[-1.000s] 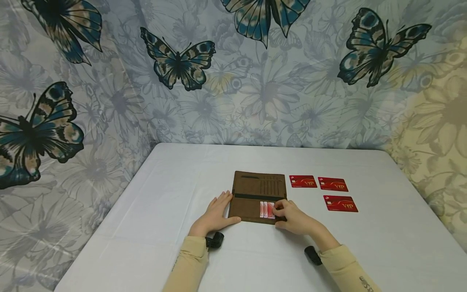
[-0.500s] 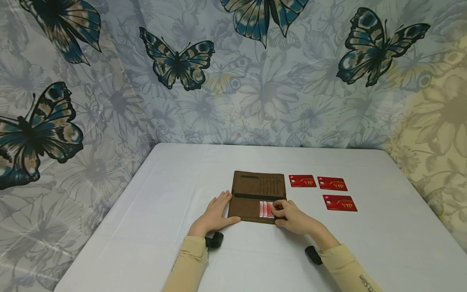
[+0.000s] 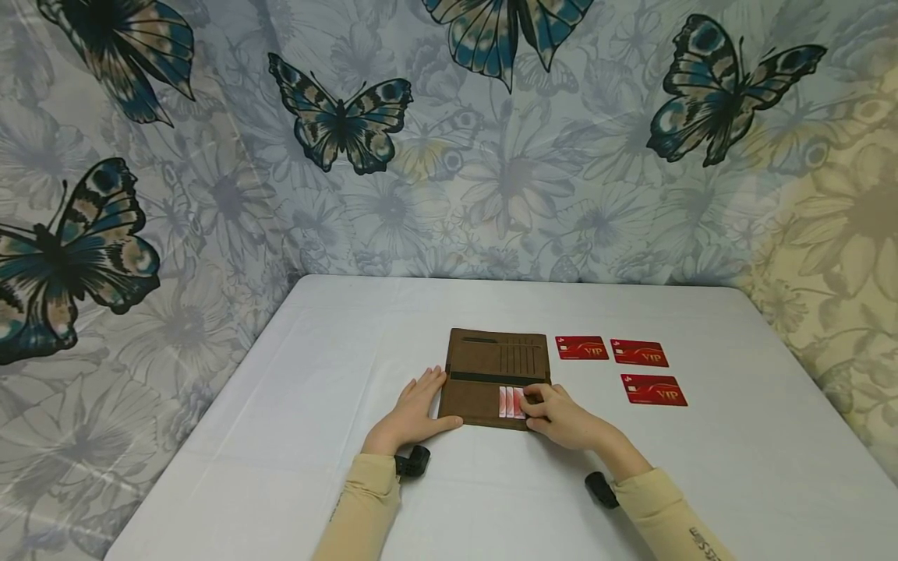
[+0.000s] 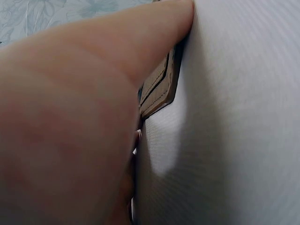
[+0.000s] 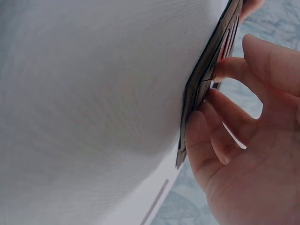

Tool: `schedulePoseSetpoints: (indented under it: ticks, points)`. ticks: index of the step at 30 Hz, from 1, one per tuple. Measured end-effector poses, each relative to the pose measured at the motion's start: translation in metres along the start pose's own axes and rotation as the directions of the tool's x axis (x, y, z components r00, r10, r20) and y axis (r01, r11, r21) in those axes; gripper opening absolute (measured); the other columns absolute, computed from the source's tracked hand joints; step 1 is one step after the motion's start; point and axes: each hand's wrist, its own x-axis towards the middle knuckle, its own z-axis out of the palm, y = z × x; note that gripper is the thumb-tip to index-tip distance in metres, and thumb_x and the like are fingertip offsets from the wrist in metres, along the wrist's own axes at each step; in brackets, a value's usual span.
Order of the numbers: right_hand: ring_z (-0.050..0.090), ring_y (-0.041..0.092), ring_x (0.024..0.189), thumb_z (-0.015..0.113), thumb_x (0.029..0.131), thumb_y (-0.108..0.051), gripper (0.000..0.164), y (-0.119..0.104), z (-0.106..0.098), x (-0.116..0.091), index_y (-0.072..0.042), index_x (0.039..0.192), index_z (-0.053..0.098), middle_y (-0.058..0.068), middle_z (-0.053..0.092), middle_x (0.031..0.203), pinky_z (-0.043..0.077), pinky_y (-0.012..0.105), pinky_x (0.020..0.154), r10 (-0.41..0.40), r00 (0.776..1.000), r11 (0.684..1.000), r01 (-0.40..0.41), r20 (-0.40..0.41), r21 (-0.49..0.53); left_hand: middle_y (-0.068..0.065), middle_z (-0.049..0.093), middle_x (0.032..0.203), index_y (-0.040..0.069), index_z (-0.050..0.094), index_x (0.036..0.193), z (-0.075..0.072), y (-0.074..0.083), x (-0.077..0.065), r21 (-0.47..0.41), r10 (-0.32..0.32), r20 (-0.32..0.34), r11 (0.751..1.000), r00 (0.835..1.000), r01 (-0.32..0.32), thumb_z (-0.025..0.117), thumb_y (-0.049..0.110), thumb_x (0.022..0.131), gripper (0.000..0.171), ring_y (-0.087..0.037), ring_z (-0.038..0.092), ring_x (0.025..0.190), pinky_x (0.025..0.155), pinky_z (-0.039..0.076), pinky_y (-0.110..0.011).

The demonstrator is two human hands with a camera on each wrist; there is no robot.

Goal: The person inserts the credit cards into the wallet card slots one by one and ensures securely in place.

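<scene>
An opened brown wallet lies on the white table. My left hand rests at its left edge, thumb at the near corner and fingers spread along the side. In the wallet's near half, several red-and-white cards show as narrow strips, side by side in slots. My right hand is over the right end of these cards and hides part of the slots. In the right wrist view its bent index finger touches the pocket edge by a card. The thumb stands apart, and other fingertips rest along the wallet's edge.
Three red VIP cards lie right of the wallet: one card close beside it, another card further right, and a nearer card. The far half of the wallet has stepped card slots. A butterfly-patterned wall covering stands behind the table.
My right hand has shifted slightly left over the cards, so less of the rightmost strip shows. My left hand and the three loose cards keep their places.
</scene>
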Motion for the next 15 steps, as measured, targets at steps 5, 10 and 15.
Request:
schedulePoseSetpoints:
  ticks: [5, 10, 15]
  points:
    - [0.031, 0.034, 0.109, 0.056, 0.084, -0.01, 0.033, -0.0012, 0.0002, 0.0002, 0.0, 0.116, 0.055, 0.019, 0.038, 0.123, 0.033, 0.049, 0.088, 0.019, 1.0, 1.0, -0.019, 0.006, 0.005, -0.009, 0.012, 0.142, 0.004, 0.02, 0.137, -0.0005, 0.0002, -0.0005, 0.003, -0.005, 0.003, 1.0, 1.0, 0.005, 0.051, 0.059, 0.075, 0.089, -0.02, 0.007, 0.129, 0.103, 0.003, -0.04]
    - [0.03, 0.033, 0.109, 0.056, 0.084, -0.01, 0.034, 0.0001, 0.0011, 0.0012, -0.001, 0.116, 0.054, 0.018, 0.038, 0.124, 0.033, 0.049, 0.088, 0.027, 1.0, 1.0, -0.027, 0.012, 0.003, -0.009, 0.013, 0.142, 0.004, 0.02, 0.137, -0.0004, 0.0001, -0.0007, 0.009, -0.003, 0.0, 1.0, 1.0, 0.003, 0.051, 0.059, 0.075, 0.089, -0.02, 0.007, 0.129, 0.103, 0.004, -0.041]
    - [0.03, 0.033, 0.109, 0.056, 0.084, -0.011, 0.034, 0.0018, 0.0018, 0.0018, -0.001, 0.116, 0.055, 0.018, 0.038, 0.124, 0.033, 0.049, 0.088, 0.025, 1.0, 1.0, -0.025, 0.006, 0.005, -0.008, 0.012, 0.142, 0.004, 0.019, 0.137, -0.001, 0.0004, -0.0006, 0.011, -0.008, 0.005, 1.0, 1.0, 0.007, 0.05, 0.06, 0.075, 0.089, -0.019, 0.006, 0.129, 0.103, 0.003, -0.039]
